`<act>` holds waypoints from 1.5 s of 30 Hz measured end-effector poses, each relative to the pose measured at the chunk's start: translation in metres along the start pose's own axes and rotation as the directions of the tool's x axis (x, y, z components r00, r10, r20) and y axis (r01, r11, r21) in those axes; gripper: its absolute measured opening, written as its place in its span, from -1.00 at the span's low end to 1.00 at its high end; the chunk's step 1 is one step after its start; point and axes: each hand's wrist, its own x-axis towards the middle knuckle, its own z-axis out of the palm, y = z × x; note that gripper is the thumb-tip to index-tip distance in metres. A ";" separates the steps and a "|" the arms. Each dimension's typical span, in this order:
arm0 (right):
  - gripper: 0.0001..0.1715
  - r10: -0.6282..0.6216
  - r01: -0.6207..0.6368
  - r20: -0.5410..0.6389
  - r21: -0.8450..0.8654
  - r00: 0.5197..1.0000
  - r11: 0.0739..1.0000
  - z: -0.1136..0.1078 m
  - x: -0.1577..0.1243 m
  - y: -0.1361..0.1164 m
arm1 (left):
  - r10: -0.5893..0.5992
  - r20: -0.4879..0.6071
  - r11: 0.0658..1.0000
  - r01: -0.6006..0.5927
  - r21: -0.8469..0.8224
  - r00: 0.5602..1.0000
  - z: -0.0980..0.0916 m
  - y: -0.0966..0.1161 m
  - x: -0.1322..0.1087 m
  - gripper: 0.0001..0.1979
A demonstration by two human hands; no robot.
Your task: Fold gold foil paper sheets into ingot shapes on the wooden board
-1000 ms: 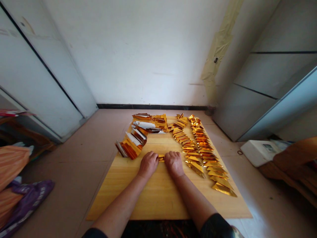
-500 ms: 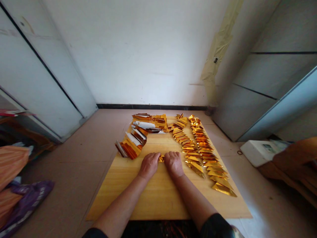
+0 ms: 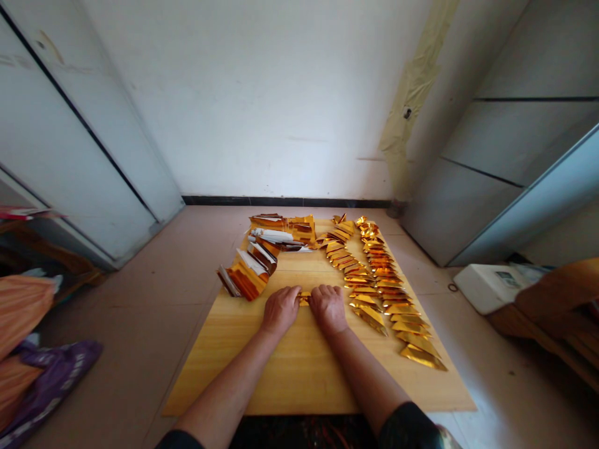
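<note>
Between my two hands is a small piece of gold foil paper, low over the middle of the wooden board. My left hand is closed on its left end, and my right hand is closed on its right end. Fingers hide most of the piece, so its full shape is not visible. To the right of my right hand lie two long rows of folded gold foil papers, overlapping one another. Beyond my left hand are stacks of gold and white foil sheets.
More foil sheets lie along the board's far edge. A white box stands at the right by a brown wooden piece. Purple and orange bags are on the left. A white wall rises behind.
Both hands stay in nearly the same place, still gripping the foil paper. The visible part of the foil looks slightly flatter; the rows and stacks are unchanged.
</note>
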 end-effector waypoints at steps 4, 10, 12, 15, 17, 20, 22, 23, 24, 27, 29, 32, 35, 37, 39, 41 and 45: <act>-0.82 0.010 -0.009 -0.016 0.047 1.000 0.999 0.001 0.000 -0.001 | 0.029 -0.018 0.999 -0.029 -0.017 0.999 0.001 -0.001 0.000 -0.76; -0.80 0.014 -0.011 -0.040 0.054 0.999 0.998 0.000 0.000 -0.003 | 0.087 -0.054 0.996 -0.089 -0.019 0.995 0.002 -0.001 -0.001 -0.71; -0.80 0.028 -0.026 -0.036 0.050 0.999 0.998 0.000 0.000 -0.002 | 0.077 -0.071 0.997 -0.078 -0.008 0.995 0.003 -0.002 -0.002 -0.72; -0.81 0.047 -0.046 -0.021 0.039 0.999 0.998 0.001 0.000 0.000 | 0.045 -0.093 0.999 -0.045 0.004 0.995 0.006 -0.003 -0.002 -0.74; -0.82 0.047 -0.047 0.002 0.033 0.999 0.998 0.001 0.000 0.000 | 0.050 -0.095 0.999 -0.050 0.007 0.994 0.007 -0.004 -0.002 -0.74; -0.83 0.054 -0.055 0.030 0.024 0.998 0.998 0.001 0.001 -0.001 | 0.077 -0.087 0.997 -0.075 0.021 0.993 0.007 -0.004 -0.002 -0.73; -0.83 0.067 -0.068 0.032 0.017 0.997 0.998 -0.001 0.001 -0.002 | 0.080 -0.088 0.996 -0.077 0.035 0.993 0.007 -0.003 -0.002 -0.72; -0.83 0.071 -0.071 0.032 0.015 0.997 0.997 -0.001 0.001 -0.003 | 0.079 -0.089 0.996 -0.076 0.041 0.993 0.007 -0.003 -0.002 -0.72; -0.83 0.072 -0.073 0.031 0.013 0.997 0.997 -0.002 0.001 -0.003 | 0.077 -0.090 0.996 -0.073 0.048 0.993 0.007 -0.003 -0.001 -0.72; -0.83 0.072 -0.073 0.030 0.003 0.997 0.997 -0.004 0.002 -0.003 | 0.053 -0.089 0.996 -0.046 0.071 0.995 0.005 -0.002 0.000 -0.73; -0.82 0.076 -0.076 0.028 -0.004 0.997 0.997 -0.004 0.002 -0.002 | 0.027 -0.082 0.996 -0.019 0.090 0.996 0.004 0.000 0.000 -0.74; -0.82 0.077 -0.077 0.016 0.002 0.997 0.997 -0.003 0.001 -0.001 | 0.000 -0.062 0.994 0.007 0.105 0.998 0.000 0.003 -0.001 -0.73; -0.85 0.074 -0.074 -0.010 0.041 0.997 0.996 -0.004 0.000 -0.002 | -0.016 -0.053 0.995 0.022 0.100 0.998 -0.003 0.004 -0.003 -0.69; -0.87 0.080 -0.078 -0.018 0.064 0.997 0.995 -0.005 -0.001 -0.002 | -0.027 -0.053 0.995 0.032 0.090 0.998 -0.004 0.004 -0.004 -0.67; -0.88 0.088 -0.087 -0.018 0.076 0.996 0.993 -0.006 -0.001 -0.002 | -0.040 -0.054 0.996 0.044 0.079 0.998 -0.004 0.004 -0.004 -0.67; -0.89 0.093 -0.091 -0.020 0.083 0.995 0.992 -0.006 -0.001 -0.002 | -0.057 -0.056 0.996 0.061 0.069 0.997 -0.004 0.003 -0.003 -0.67; -0.88 0.100 -0.097 -0.027 0.085 0.995 0.992 -0.006 -0.001 -0.001 | -0.088 -0.057 0.995 0.091 0.044 0.995 -0.004 0.002 -0.002 -0.65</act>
